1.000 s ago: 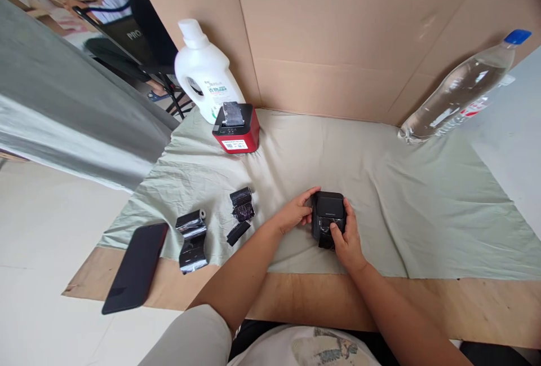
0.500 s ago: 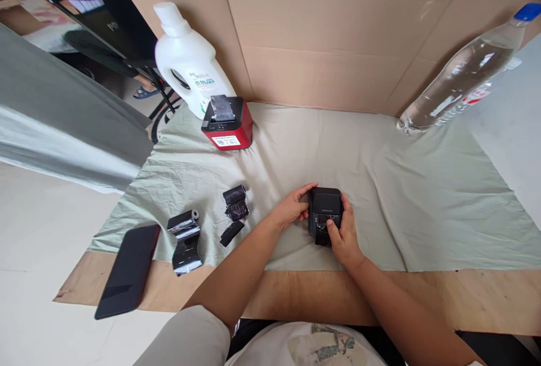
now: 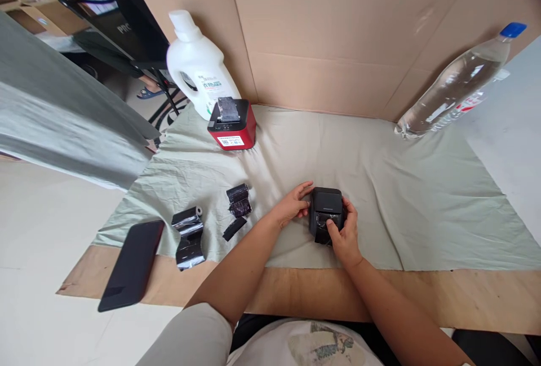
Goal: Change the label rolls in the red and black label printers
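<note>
Black printer (image 3: 326,208) at the middle of the bench (image 3: 296,292), resting on the pale green cloth (image 3: 401,197), near its front edge. Left hand (image 3: 292,208) cupped against the printer's left side, fingers curled round the upper corner, thumb on the near side. Right hand (image 3: 345,235) wrapped about the printer's right and front, thumb pressed on the dark, glossy strip at the front opening, fingers closed on the right side. Both hands gripping the same printer, forearms coming in from the lower edge.

Left of the hands, well apart, on the cloth: small black roll (image 3: 239,199), with a flat black piece (image 3: 234,229) just below it. Farther left, crinkled roll of black film (image 3: 188,236), partly unwound, lying over the cloth's front edge. Dark phone (image 3: 132,264) beyond it, face up, mostly on the bare brown bench.

At the back left, red printer (image 3: 231,125) with a black top, standing just before a white detergent bottle (image 3: 198,67). At the back right, clear water bottle (image 3: 459,85) with a blue cap, standing at the cardboard wall (image 3: 338,39). Grey-green sheet (image 3: 63,118) hanging at the left. Part of another person and a black chair seen at the upper left corner, too cut off to tell more.
</note>
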A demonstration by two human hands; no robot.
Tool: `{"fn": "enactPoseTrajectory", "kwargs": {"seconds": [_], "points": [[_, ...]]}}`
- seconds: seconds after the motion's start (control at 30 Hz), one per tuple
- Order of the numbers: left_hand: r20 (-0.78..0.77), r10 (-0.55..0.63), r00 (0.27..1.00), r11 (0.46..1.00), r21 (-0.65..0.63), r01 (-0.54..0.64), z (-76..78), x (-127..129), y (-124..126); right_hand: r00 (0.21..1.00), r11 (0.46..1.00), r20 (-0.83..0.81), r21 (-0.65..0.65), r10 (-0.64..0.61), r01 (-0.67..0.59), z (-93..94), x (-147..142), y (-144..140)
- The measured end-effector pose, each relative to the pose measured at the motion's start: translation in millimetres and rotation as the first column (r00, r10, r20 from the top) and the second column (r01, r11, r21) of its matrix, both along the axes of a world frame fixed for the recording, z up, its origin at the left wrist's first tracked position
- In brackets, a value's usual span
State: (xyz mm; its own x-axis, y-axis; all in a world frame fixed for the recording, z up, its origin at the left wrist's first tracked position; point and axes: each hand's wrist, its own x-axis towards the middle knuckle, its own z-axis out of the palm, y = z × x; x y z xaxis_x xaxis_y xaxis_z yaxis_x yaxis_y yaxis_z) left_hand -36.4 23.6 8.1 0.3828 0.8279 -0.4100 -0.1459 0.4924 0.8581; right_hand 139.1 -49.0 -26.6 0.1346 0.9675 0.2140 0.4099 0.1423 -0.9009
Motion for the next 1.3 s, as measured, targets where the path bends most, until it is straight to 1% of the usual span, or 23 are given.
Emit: {"fn": "enactPoseTrajectory", "kwargs": {"seconds": [0.13,0.2,0.27,0.33,0.37,0.43,0.53,0.57,0.6,0.67,0.77,0.83,0.93,1.0,1.03,1.07,1.1,1.13,1.17,1.2,1.23,1.27,1.3], "points": [[0.000,0.002,1.000,1.000,-0.008,-0.002,0.4,-1,1,0.994,0.999,-0.100,-0.020,-0.040,0.038,0.8,1,4],[-0.004,-0.003,1.000,1.000,-0.007,0.003,0.9,-1,1,0.983,0.995,-0.170,-0.081,-0.066,0.053,1.9,3,9],[-0.004,-0.008,1.000,1.000,-0.001,0.008,1.1,-1,2,0.973,0.984,-0.215,-0.174,-0.085,0.048,4.2,7,15],[-0.002,-0.010,1.000,1.000,0.004,0.010,0.8,-2,2,0.968,0.970,-0.235,-0.241,-0.082,0.024,7.7,10,19],[-0.001,-0.010,1.000,1.000,0.006,0.010,0.5,-2,2,0.969,0.968,-0.234,-0.251,-0.076,0.016,9.9,11,20],[0.005,-0.007,1.000,1.000,0.010,0.007,-0.6,-2,2,0.979,0.972,-0.186,-0.232,-0.083,0.039,15.0,13,21],[0.037,-0.010,0.999,1.000,0.022,0.010,-2.3,-2,1,0.987,0.978,-0.024,-0.137,-0.159,0.155,24.0,16,25],[0.049,-0.013,0.999,1.000,0.027,0.012,-2.7,-3,1,0.985,0.979,0.032,-0.104,-0.171,0.173,27.3,17,28],[0.059,-0.015,0.998,0.999,0.031,0.013,-2.9,-3,0,0.983,0.982,0.078,-0.077,-0.165,0.171,30.6,18,32],[0.067,-0.014,0.998,0.999,0.034,0.012,-3.1,-3,0,0.985,0.991,0.125,-0.040,-0.120,0.125,36.9,19,40],[0.070,-0.012,0.997,0.999,0.032,0.010,-3.2,-4,1,0.993,0.998,0.095,0.021,-0.068,0.066,42.0,20,51],[0.076,-0.014,0.997,0.999,0.036,0.012,-4.4,-4,2,0.997,0.998,0.052,0.030,-0.051,0.050,39.9,21,54],[0.047,-0.012,0.999,0.998,0.056,0.009,-7.6,-1,2,1.000,1.000,0.005,-0.002,-0.022,0.022,27.8,24,52],[-0.075,0.044,0.996,0.995,0.089,-0.038,-8.0,3,-2,1.000,1.000,0.003,0.007,0.020,-0.020,16.6,25,48],[-0.173,0.115,0.978,0.985,0.148,-0.090,-6.6,6,-6,0.999,0.999,0.012,0.024,0.044,-0.044,11.1,26,46],[-0.274,0.210,0.938,0.957,0.254,-0.140,-3.9,10,-10,0.998,0.997,0.017,0.045,0.065,-0.065,6.1,26,45],[-0.354,0.313,0.882,0.904,0.397,-0.161,0.2,13,-15,0.997,0.995,0.014,0.066,0.079,-0.079,1.8,27,44],[-0.400,0.399,0.825,0.824,0.550,-0.132,5.7,17,-20,0.996,0.993,0.001,0.084,0.086,-0.086,-1.7,27,43],[-0.423,0.450,0.786,0.732,0.680,-0.052,12.1,21,-25,0.996,0.991,-0.018,0.098,0.088,-0.086,-4.4,26,43],[-0.452,0.460,0.765,0.645,0.761,0.062,18.9,25,-28,0.995,0.991,-0.041,0.106,0.087,-0.082,-6.4,26,43],[-0.503,0.443,0.742,0.584,0.790,0.187,25.7,28,-29,0.994,0.991,-0.060,0.111,0.088,-0.081,-7.8,26,43],[-0.575,0.416,0.704,0.550,0.776,0.308,32.0,32,-29,0.993,0.990,-0.071,0.115,0.089,-0.081,-8.8,26,44],[-0.657,0.389,0.646,0.536,0.732,0.421,37.3,36,-27,0.993,0.989,-0.077,0.119,0.091,-0.081,-9.6,26,44]]}}
